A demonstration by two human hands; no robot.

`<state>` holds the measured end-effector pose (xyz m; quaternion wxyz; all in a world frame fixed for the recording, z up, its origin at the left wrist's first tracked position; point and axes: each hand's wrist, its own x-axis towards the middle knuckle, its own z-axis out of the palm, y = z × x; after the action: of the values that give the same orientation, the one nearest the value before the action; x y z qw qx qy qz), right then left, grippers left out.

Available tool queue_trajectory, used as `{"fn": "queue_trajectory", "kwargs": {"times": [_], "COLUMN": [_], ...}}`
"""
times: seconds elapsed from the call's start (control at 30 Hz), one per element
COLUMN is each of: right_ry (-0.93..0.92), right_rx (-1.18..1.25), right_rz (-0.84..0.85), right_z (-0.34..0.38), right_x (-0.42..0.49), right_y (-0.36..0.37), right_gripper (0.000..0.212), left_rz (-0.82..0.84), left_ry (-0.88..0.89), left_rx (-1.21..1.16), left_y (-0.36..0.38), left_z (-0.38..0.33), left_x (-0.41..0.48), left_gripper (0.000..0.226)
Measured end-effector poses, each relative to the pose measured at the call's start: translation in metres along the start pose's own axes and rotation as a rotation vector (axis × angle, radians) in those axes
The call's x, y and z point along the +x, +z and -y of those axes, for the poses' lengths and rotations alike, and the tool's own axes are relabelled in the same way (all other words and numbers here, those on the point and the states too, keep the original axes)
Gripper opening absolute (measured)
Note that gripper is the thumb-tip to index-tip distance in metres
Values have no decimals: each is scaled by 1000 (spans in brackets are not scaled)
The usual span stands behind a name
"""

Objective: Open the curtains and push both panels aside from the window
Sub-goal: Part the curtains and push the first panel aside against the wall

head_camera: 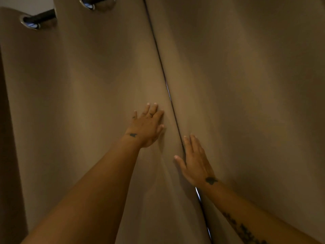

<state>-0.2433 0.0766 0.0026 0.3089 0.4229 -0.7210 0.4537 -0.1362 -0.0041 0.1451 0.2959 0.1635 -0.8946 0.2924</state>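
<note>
Two tan curtain panels fill the view, drawn together. The left panel and the right panel meet at a dark slanted seam where thin slivers of light show. My left hand lies flat on the left panel, fingers spread, just left of the seam. My right hand rests flat at the seam lower down, thumb on the left panel's edge, fingers on the right panel. Neither hand grips fabric. The window behind is hidden.
A dark curtain rod runs through metal eyelets at the top left. A strip of pale wall shows above the rod. Folds of the left panel hang at the far left edge.
</note>
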Motion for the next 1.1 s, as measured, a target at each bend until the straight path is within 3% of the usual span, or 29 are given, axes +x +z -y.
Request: {"fn": "queue_trajectory", "kwargs": {"times": [0.13, 0.33, 0.43, 0.83, 1.1], "right_ry": [-150, -203, -251, -148, -82], "right_rx": [-4, -74, -37, 282, 325], "right_rz": [-136, -138, -119, -60, -8], "right_z": [7, 5, 4, -10, 6], "right_x": [2, -2, -5, -1, 10], "right_y": [9, 22, 27, 66, 76], "right_gripper": [66, 58, 64, 91, 63], "left_rz": [-56, -12, 6, 83, 118], "left_ry": [97, 197, 208, 201, 155], "left_rx": [58, 199, 246, 289, 300], "left_y": [-12, -23, -21, 2, 9], "left_z": [-9, -16, -17, -4, 12], "left_x": [22, 40, 43, 49, 45], "left_gripper": [50, 48, 48, 48, 47]}}
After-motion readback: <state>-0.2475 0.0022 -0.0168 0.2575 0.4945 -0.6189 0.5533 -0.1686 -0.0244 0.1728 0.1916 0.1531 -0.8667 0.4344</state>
